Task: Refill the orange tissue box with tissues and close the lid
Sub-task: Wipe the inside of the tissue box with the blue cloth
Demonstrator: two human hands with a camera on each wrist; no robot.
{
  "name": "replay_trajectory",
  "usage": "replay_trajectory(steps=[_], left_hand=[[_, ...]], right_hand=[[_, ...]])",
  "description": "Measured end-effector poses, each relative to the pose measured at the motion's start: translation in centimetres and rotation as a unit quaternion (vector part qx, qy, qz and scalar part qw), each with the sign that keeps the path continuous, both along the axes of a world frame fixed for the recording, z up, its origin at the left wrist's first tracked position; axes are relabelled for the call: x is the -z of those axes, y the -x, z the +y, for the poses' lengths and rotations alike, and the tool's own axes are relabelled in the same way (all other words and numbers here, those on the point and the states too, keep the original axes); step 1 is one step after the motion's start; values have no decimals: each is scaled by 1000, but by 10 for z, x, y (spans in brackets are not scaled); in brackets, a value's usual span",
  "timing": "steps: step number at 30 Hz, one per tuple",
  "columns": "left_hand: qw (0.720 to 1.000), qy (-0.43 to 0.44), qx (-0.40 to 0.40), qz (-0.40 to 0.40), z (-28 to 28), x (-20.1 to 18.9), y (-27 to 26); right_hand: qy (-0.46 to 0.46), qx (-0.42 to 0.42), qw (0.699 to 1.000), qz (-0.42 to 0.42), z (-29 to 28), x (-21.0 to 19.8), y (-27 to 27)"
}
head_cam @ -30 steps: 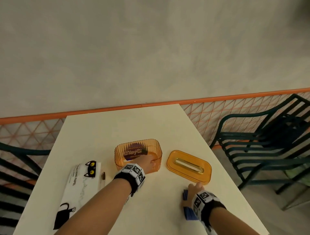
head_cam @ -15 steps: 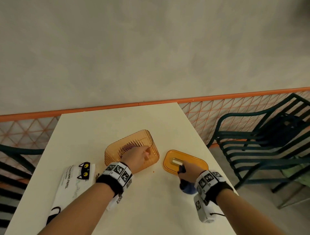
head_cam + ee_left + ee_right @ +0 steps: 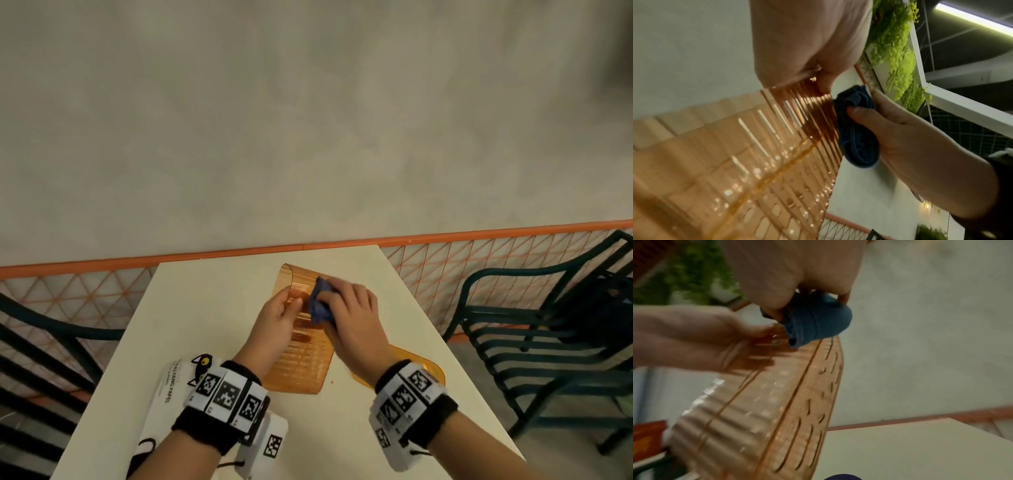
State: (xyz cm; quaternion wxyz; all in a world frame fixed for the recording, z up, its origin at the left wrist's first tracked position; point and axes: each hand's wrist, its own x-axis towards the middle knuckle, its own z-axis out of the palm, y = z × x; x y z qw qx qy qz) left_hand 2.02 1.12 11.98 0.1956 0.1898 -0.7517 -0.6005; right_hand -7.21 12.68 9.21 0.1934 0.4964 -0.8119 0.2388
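At the near edge of the white table [image 3: 212, 308], under the left forearm, lies a white tissue pack [image 3: 164, 394] printed with black cats, its near end hidden by the wrist band. Just beyond it, between the two wrists, the orange tissue box [image 3: 301, 356] is lifted and tipped, a ribbed wall facing up, so that it stretches away from the person; whether its near end touches the table cannot be told. The left hand [image 3: 277, 322] grips the box at its far left side, thumb on the outer wall and fingers curled inside, showing through the clear plastic in the left wrist view. The right hand [image 3: 349, 315] holds a bunched blue cloth [image 3: 320, 303], fingers curled around it, and presses it against the far part of the box, just beside the left thumb. The orange lid [image 3: 428, 370] lies flat on the table by the right wrist, partly covered by it and apart from the box. Farther right stands a dark green slatted chair [image 3: 548, 335], and an orange mesh railing [image 3: 445, 270] runs behind the table before a grey wall [image 3: 308, 120].
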Motion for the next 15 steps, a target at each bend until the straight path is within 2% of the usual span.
replay_trajectory(steps=[2,3,6,9,11,15], left_hand=[[1000,-3,-8,11,2,-2,-5],[1000,-9,-8,17,4,-3,-9],[1000,-10,-2,30,6,-3,-17],[999,-5,26,38,10,-2,-24],[998,0,31,47,11,-1,-27],[997,-13,44,62,10,-7,-30]], right_hand=[[7,-43,999,28,-2,-5,-7],[15,-58,998,16,-4,-12,-5],[42,-84,991,-93,-10,-40,11],[41,-73,973,-214,-11,-69,29],[46,-77,974,-207,-9,-76,26],[49,-181,971,-148,1,-72,-8]])
